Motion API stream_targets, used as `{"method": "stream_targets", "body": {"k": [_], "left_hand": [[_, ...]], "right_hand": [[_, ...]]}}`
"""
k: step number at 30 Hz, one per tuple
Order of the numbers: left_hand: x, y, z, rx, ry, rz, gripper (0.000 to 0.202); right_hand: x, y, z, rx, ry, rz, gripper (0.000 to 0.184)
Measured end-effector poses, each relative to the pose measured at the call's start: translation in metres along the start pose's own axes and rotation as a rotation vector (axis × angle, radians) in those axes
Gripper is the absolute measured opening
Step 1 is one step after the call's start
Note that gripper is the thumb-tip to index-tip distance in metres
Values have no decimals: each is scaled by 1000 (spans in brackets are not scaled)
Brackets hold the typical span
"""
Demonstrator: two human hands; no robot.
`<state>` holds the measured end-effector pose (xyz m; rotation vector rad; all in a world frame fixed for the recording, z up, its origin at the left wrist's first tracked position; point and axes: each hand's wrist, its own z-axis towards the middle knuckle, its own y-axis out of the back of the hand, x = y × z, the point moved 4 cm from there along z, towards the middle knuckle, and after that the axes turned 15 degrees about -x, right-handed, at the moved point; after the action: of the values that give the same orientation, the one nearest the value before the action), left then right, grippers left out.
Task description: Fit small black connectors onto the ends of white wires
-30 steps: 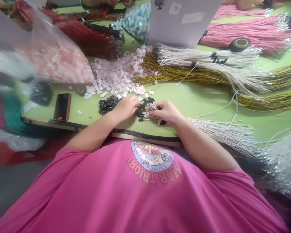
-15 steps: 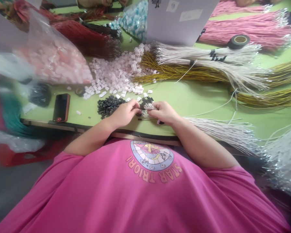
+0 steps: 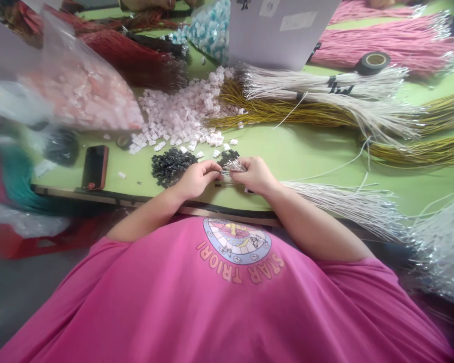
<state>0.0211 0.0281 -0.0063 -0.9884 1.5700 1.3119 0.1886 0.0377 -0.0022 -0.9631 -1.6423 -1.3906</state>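
Observation:
My right hand (image 3: pixel 255 175) is closed around a bundle of white wires (image 3: pixel 340 204), whose silvery tips (image 3: pixel 235 165) stick out toward the left. The rest of the bundle trails off to the right along the table. My left hand (image 3: pixel 199 178) pinches at the wire ends with thumb and forefinger; what is between those fingertips is too small to make out. Just left of it lies a heap of small black pieces (image 3: pixel 170 165). More black pieces (image 3: pixel 228 155) lie behind the wire tips, partly covered by them.
Pale pink connector housings (image 3: pixel 189 111) are spread behind the black heap. A plastic bag of pinkish parts (image 3: pixel 91 93) stands at left, near a phone (image 3: pixel 95 167). Yellow wires (image 3: pixel 295 112), tied white wires (image 3: pixel 314 83) and a tape roll (image 3: pixel 374 62) lie at the back right.
My left hand has shifted slightly right, its fingertips now closer to the wire tips. My right hand keeps its hold on the white wires, almost unmoved.

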Motion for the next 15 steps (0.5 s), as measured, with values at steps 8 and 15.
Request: {"method": "stream_targets", "body": {"k": [8, 15], "left_hand": [[1, 2, -1, -28, 11, 14, 14], [-2, -4, -3, -47, -88, 185, 14]], "right_hand": [[2, 0, 0, -23, 27, -11, 11], [1, -2, 0, 7, 66, -3, 12]]}}
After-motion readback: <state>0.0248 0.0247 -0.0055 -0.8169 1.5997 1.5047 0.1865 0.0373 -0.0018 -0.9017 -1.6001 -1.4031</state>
